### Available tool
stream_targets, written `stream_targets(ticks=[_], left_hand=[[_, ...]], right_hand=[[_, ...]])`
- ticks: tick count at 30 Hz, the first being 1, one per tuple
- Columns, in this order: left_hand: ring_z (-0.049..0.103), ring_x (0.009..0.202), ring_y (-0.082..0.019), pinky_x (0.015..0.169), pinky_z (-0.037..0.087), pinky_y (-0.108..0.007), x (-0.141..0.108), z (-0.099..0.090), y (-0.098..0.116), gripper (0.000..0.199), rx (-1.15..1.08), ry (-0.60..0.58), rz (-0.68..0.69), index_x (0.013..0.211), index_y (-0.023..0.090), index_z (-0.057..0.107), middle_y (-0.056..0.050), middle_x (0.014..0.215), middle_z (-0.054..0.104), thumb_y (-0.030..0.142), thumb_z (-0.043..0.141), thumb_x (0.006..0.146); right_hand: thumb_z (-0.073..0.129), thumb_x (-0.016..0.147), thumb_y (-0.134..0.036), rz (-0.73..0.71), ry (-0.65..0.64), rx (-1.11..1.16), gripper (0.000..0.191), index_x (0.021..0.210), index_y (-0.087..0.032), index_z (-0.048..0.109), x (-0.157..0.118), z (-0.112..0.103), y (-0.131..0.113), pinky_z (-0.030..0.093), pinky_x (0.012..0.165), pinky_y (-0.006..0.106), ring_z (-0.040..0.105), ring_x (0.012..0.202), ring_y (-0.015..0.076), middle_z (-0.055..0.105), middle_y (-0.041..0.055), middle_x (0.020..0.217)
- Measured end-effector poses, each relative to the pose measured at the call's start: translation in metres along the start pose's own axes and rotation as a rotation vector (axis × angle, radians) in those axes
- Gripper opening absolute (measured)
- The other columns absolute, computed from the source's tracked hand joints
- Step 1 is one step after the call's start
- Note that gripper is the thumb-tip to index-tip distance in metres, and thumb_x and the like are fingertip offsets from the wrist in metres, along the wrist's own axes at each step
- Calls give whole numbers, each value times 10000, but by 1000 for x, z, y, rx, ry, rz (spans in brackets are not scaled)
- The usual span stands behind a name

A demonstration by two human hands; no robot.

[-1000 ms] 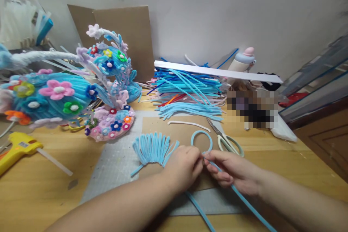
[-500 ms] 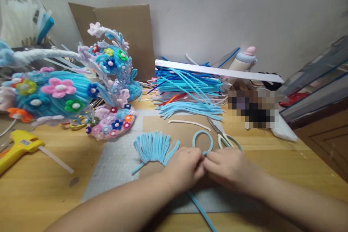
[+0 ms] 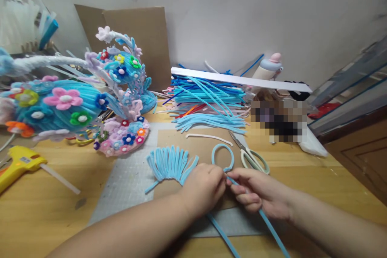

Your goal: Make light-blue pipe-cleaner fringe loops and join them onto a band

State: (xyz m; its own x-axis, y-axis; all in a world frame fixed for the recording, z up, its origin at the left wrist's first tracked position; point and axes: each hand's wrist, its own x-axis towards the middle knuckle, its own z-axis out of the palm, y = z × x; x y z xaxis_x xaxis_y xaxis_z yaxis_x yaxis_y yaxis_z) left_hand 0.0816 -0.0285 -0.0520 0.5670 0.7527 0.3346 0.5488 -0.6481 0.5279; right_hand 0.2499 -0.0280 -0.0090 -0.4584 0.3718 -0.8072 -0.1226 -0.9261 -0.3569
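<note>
Free tabletop [image 3: 308,171] right, blue loop [image 3: 213,155], scissors [image 3: 244,150] ahead

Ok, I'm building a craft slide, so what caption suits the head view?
Left hand and right hand grip a light-blue fuzzy stem just below its loop, scissors lying nearby.

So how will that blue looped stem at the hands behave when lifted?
The blue looped stem probably bends easily yet holds form, judging by its rounded curve. It's thin, so likely light. Its fuzzy surface suggests little slipping.

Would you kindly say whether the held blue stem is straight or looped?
Looped: the blue stem curves into a ring beyond the left hand.
</note>
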Motion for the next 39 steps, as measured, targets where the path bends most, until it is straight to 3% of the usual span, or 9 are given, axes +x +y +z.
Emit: stream_targets(ticks=[9, 15, 17, 19, 22, 26, 29, 33, 39], left_hand=[[584, 731, -158, 649, 415, -243, 2, 1, -1, 53, -92, -59, -59, 748, 178, 533, -31, 760, 643, 161, 485, 763], [555, 668, -144, 586, 382, -225, 4, 0, -1, 24, -138, -70, -106, 719, 182, 517, -13, 700, 610, 166, 506, 733], [542, 653, -144, 570, 369, -226, 5, 0, -2, 31, -133, -76, -117, 701, 183, 514, -11, 685, 601, 169, 509, 729], [540, 656, -144, 573, 368, -227, 6, -1, -2, 43, -141, -75, -132, 699, 182, 518, -14, 690, 602, 171, 501, 736], [552, 679, -144, 593, 381, -230, 6, -1, -2, 60, -170, -48, -175, 728, 180, 533, -19, 720, 615, 162, 482, 753], [564, 719, -154, 638, 404, -247, 7, -4, 0, 93, -191, -27, -201, 800, 178, 564, -27, 769, 633, 168, 475, 776], [569, 810, -155, 711, 405, -257, 8, -9, 2, 217, -222, -15, -129, 975, 196, 563, -32, 899, 644, 140, 466, 789], [562, 815, -156, 690, 379, -258, 9, -14, 4, 158, -147, -80, -39, 922, 209, 579, -14, 849, 631, 163, 478, 810], [552, 793, -166, 693, 384, -269, 8, -9, 2, 106, -76, -94, -57, 867, 183, 559, -28, 838, 624, 192, 462, 825]], right_hand=[[465, 733, -261, -299, 202, -271, 163, 640, -204, 344, 11, 5, 14, 49, 370, 183, 86, 364, 39, 204, -114, 448], [458, 761, -194, -935, 404, -1351, 165, 599, -169, 438, 7, 0, 16, 249, 515, 230, 389, 556, 99, 432, -28, 575], [446, 788, -189, -1053, 405, -1679, 150, 648, -170, 496, 2, -1, 15, 241, 543, 254, 413, 593, 119, 489, -2, 627], [429, 810, -192, -1049, 440, -1758, 144, 696, -174, 514, -1, 0, 13, 239, 547, 260, 427, 603, 124, 515, 11, 663], [426, 828, -255, -840, 446, -1399, 191, 659, -172, 462, -2, 1, 9, 260, 512, 233, 415, 547, 100, 472, -15, 605], [430, 814, -338, -408, 188, -614, 194, 694, -186, 452, -4, 0, 4, 144, 364, 183, 217, 354, 40, 329, -86, 485], [464, 784, -282, -196, 57, -227, 118, 742, -175, 492, -7, -3, 2, 62, 335, 153, 164, 326, 14, 314, -97, 483], [453, 767, -220, -16, -18, -2, 111, 690, -152, 493, -4, -6, -2, 55, 307, 126, 163, 295, 0, 281, -100, 451], [432, 766, -222, 42, -51, 57, 133, 660, -156, 478, 3, -8, -3, 66, 291, 124, 178, 271, 5, 273, -101, 426]])
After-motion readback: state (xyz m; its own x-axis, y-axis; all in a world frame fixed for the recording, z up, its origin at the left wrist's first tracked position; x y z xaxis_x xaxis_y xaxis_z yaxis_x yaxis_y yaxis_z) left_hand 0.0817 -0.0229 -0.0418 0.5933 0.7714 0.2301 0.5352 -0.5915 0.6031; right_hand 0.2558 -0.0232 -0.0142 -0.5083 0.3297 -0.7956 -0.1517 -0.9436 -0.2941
